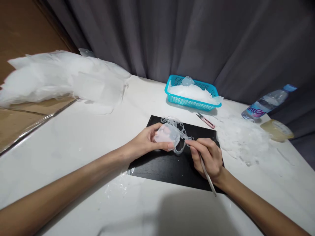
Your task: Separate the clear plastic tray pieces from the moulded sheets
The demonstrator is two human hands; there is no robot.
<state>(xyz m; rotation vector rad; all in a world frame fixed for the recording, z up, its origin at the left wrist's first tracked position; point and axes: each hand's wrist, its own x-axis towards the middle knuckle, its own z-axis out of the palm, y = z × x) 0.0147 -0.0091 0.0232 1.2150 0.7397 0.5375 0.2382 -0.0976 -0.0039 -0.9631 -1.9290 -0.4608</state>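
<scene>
Across the lower frame spreads the white surface (137, 209), with a pile of translucent sheets (95, 82) at upper left. At centre lies a black mat (157, 167); beyond it, toward upper right, sits a teal basket (189, 103) holding white pieces (194, 93). Over the mat, the left grip (147, 137) pinches a translucent plastic piece (167, 135) between thumb and fingers, while the right grip (209, 155) is closed around a slim tool (208, 177), fingertips beside the piece's right edge.

We read one text: dark letters "ante" on label (256, 111) of bottle (272, 99), at right of our view. Letter after these, at label's edge, we cannot make out. Label blue and pink; any smaller print too blurred for us.
</scene>
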